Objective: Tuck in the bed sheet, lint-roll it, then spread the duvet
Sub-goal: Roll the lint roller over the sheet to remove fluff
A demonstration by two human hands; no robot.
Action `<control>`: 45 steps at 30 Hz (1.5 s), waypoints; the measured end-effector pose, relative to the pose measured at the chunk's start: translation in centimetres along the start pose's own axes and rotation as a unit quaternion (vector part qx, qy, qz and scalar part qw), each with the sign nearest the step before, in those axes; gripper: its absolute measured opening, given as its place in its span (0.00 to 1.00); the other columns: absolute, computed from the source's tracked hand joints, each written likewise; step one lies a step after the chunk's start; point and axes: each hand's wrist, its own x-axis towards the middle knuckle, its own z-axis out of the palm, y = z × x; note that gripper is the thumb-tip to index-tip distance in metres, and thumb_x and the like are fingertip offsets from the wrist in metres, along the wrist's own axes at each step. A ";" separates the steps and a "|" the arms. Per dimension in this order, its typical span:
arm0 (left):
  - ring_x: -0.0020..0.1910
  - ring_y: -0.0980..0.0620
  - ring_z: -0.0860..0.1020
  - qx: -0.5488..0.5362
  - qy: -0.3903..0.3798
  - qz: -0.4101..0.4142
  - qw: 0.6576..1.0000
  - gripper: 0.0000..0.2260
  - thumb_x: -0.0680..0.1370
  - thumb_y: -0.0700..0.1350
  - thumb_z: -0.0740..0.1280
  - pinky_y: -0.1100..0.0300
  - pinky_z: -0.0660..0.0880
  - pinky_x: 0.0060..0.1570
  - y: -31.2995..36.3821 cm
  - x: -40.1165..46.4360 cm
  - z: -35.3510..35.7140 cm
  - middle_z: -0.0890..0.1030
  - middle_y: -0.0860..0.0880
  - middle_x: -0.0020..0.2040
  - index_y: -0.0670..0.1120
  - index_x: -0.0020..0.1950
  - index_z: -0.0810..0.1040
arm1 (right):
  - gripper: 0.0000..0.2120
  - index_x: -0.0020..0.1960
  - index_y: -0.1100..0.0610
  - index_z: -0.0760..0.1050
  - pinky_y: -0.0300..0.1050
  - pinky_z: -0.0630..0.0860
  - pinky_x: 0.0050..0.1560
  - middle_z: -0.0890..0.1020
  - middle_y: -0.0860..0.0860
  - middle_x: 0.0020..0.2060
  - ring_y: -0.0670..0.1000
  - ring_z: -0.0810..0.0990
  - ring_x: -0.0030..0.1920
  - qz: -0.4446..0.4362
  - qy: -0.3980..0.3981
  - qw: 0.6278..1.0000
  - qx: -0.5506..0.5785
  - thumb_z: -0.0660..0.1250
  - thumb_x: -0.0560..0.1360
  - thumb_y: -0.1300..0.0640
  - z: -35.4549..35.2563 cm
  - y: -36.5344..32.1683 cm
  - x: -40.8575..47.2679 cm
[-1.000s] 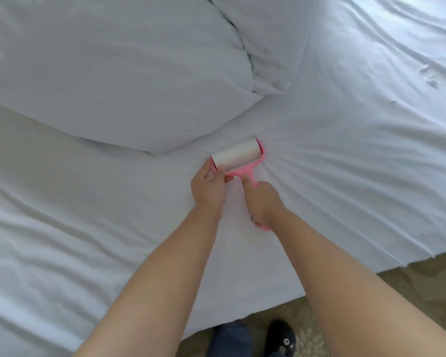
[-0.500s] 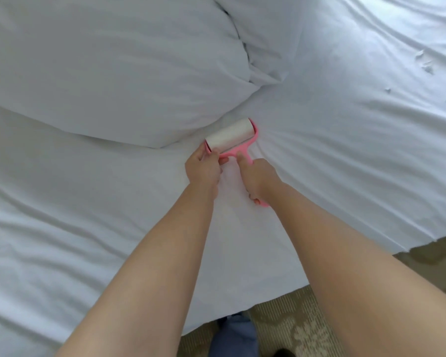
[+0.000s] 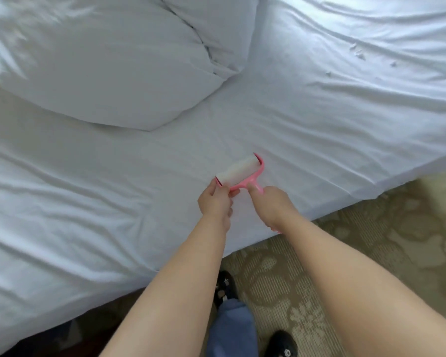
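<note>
The lint roller (image 3: 238, 172) lies on the bed sheet (image 3: 88, 202) at frame centre, near the bed's lower edge. The left hand (image 3: 215, 202) is at its left end, the right hand (image 3: 274, 206) on its handle. Two pillows (image 3: 101, 60) fill the upper left. Carpet (image 3: 371, 240) occupies the lower right, shoes (image 3: 283, 343) at the bottom.

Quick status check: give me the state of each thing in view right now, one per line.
Lint roller: lying on the sheet, held by both hands.
Left hand: grips the roller's near end.
Right hand: grips the pink handle.
Bed sheet: spread on the bed, wrinkled, a few small specks at far right.
Pillows: resting on the sheet, side by side.
Duvet: not in view.
</note>
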 end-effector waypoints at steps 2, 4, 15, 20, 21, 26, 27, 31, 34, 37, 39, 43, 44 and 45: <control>0.18 0.62 0.70 0.004 -0.013 -0.002 1.000 0.15 0.81 0.39 0.62 0.67 0.59 0.20 -0.1 -1.8 0.5 0.82 0.39 0.47 0.53 0.65 0.74 | 0.30 0.40 0.58 0.72 0.46 0.68 0.37 0.76 0.54 0.36 0.53 0.73 0.36 -0.019 0.028 0.999 -0.014 0.45 0.79 0.36 -0.6 0.9 -1.7; 0.18 0.61 0.69 0.032 -0.027 0.010 0.999 0.17 0.80 0.39 0.62 0.66 0.60 0.22 -0.2 -3.3 1.2 0.82 0.40 0.45 0.52 0.67 0.73 | 0.28 0.43 0.59 0.74 0.47 0.68 0.40 0.76 0.54 0.38 0.54 0.74 0.38 -0.018 0.049 0.999 -0.005 0.45 0.81 0.39 -1.2 2.0 -3.2; 0.20 0.62 0.74 0.112 -0.006 0.003 0.994 0.16 0.80 0.35 0.59 0.66 0.59 0.22 -0.4 1.3 4.9 0.83 0.41 0.51 0.49 0.62 0.77 | 0.26 0.47 0.59 0.73 0.43 0.69 0.33 0.75 0.54 0.37 0.54 0.73 0.35 0.036 0.006 0.999 0.036 0.44 0.82 0.42 -1.7 3.0 1.6; 0.26 0.61 0.79 0.083 -0.001 0.020 0.996 0.18 0.79 0.34 0.60 0.69 0.58 0.18 2.9 6.7 6.6 0.82 0.41 0.46 0.48 0.66 0.76 | 0.29 0.45 0.59 0.72 0.41 0.66 0.28 0.72 0.53 0.33 0.53 0.71 0.29 0.063 -0.003 0.996 0.058 0.46 0.79 0.36 -2.4 -0.7 7.3; 0.27 0.60 0.79 0.071 0.000 0.024 0.997 0.18 0.79 0.34 0.60 0.69 0.58 0.18 3.7 7.8 6.8 0.82 0.42 0.46 0.48 0.67 0.75 | 0.28 0.45 0.59 0.71 0.41 0.66 0.28 0.72 0.53 0.32 0.53 0.71 0.29 0.062 -0.001 0.997 0.055 0.47 0.79 0.36 -2.5 -1.5 8.4; 0.24 0.61 0.77 0.013 0.000 0.011 1.000 0.18 0.79 0.37 0.63 0.68 0.58 0.18 8.2 12.4 7.8 0.82 0.41 0.47 0.50 0.68 0.75 | 0.25 0.41 0.57 0.68 0.40 0.64 0.26 0.69 0.51 0.31 0.52 0.68 0.27 0.055 0.007 0.997 0.045 0.48 0.79 0.37 -2.9 -6.0 13.9; 0.22 0.61 0.76 0.007 -0.001 0.009 1.000 0.18 0.79 0.37 0.63 0.68 0.58 0.18 9.2 13.3 8.0 0.82 0.40 0.48 0.50 0.68 0.74 | 0.26 0.43 0.58 0.69 0.40 0.64 0.27 0.69 0.52 0.31 0.52 0.68 0.27 0.057 0.011 0.997 0.049 0.49 0.79 0.37 -2.9 -6.9 15.0; 0.18 0.61 0.71 -0.011 -0.002 -0.002 1.000 0.19 0.80 0.37 0.63 0.67 0.59 0.18 11.7 16.1 8.5 0.82 0.38 0.48 0.51 0.69 0.72 | 0.27 0.43 0.59 0.70 0.42 0.67 0.29 0.71 0.52 0.32 0.52 0.71 0.29 0.050 0.018 0.998 0.038 0.49 0.79 0.36 -3.0 -9.4 18.1; 0.19 0.61 0.72 -0.026 -0.002 -0.011 1.000 0.18 0.80 0.38 0.64 0.68 0.59 0.18 12.2 17.0 8.8 0.81 0.40 0.43 0.51 0.69 0.73 | 0.30 0.49 0.61 0.73 0.48 0.74 0.38 0.75 0.54 0.37 0.55 0.76 0.37 0.052 0.024 0.998 0.030 0.49 0.78 0.34 -3.0 -10.0 19.1; 0.19 0.61 0.72 -0.044 -0.004 -0.013 0.999 0.18 0.80 0.39 0.64 0.68 0.58 0.18 12.9 17.9 8.9 0.80 0.41 0.41 0.50 0.68 0.74 | 0.31 0.54 0.62 0.73 0.52 0.76 0.48 0.76 0.56 0.45 0.57 0.77 0.45 0.055 0.029 0.998 0.025 0.49 0.78 0.34 -3.1 -10.9 19.8; 0.21 0.61 0.74 -0.049 -0.012 -0.014 0.999 0.17 0.80 0.39 0.64 0.69 0.58 0.19 13.5 18.5 8.8 0.80 0.43 0.38 0.49 0.68 0.74 | 0.29 0.52 0.60 0.72 0.50 0.75 0.46 0.77 0.56 0.44 0.57 0.76 0.43 0.051 0.029 0.998 0.024 0.49 0.78 0.35 -3.4 -11.7 20.3; 0.18 0.60 0.68 -0.048 -0.019 -0.022 0.998 0.16 0.80 0.41 0.65 0.71 0.58 0.20 13.9 19.0 8.8 0.80 0.43 0.37 0.47 0.67 0.74 | 0.26 0.50 0.58 0.69 0.49 0.76 0.43 0.77 0.56 0.44 0.57 0.78 0.43 0.046 0.027 0.999 0.014 0.48 0.79 0.36 -3.7 -12.3 20.7; 0.17 0.60 0.67 -0.047 -0.017 -0.019 0.999 0.16 0.80 0.41 0.65 0.71 0.58 0.20 13.9 18.9 8.8 0.80 0.44 0.37 0.48 0.67 0.75 | 0.25 0.50 0.58 0.68 0.50 0.77 0.45 0.77 0.55 0.45 0.57 0.79 0.44 0.044 0.027 0.999 0.014 0.48 0.79 0.36 -3.7 -12.3 20.6; 0.18 0.60 0.67 -0.046 -0.014 -0.016 0.999 0.16 0.80 0.41 0.65 0.71 0.58 0.20 13.8 18.9 8.8 0.80 0.44 0.37 0.49 0.67 0.75 | 0.25 0.50 0.58 0.67 0.52 0.77 0.47 0.77 0.55 0.45 0.57 0.79 0.46 0.041 0.028 0.999 0.015 0.48 0.79 0.36 -3.7 -12.2 20.5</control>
